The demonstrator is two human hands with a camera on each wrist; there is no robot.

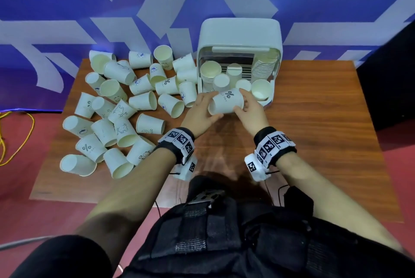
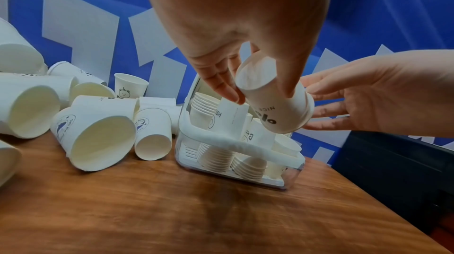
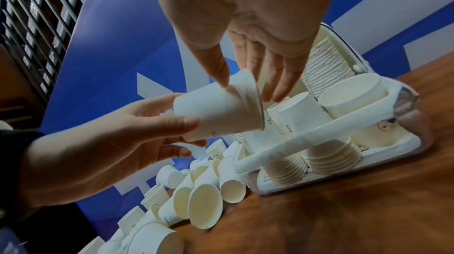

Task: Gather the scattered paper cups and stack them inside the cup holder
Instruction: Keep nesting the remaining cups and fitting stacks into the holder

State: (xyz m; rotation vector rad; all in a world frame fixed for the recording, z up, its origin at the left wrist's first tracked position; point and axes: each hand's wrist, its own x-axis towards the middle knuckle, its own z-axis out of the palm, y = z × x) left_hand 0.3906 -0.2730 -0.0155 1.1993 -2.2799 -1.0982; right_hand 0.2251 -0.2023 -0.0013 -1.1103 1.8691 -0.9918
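A white paper cup [image 1: 226, 103] with a "%" print lies sideways in the air, just in front of the cup holder [image 1: 239, 30]. My left hand [image 1: 202, 111] grips its closed base end [image 2: 260, 83]. My right hand [image 1: 249, 109] pinches the rim end, thumb [image 3: 221, 75] against the wall and straight fingers [image 3: 275, 83] past the rim. The holder is a white box with its lid raised and a front rail [image 3: 319, 134]. Several stacks of cups [image 2: 216, 157] stand inside it. Many loose cups [image 1: 143, 101] lie scattered on the left half of the table.
The wooden table [image 1: 314, 131] shows bare wood to the right of the holder and in front of me. A blue and white backdrop stands right behind the holder. A dark block [image 1: 388, 80] stands beyond the table's right edge. A yellow cable [image 1: 22, 134] lies on the floor at left.
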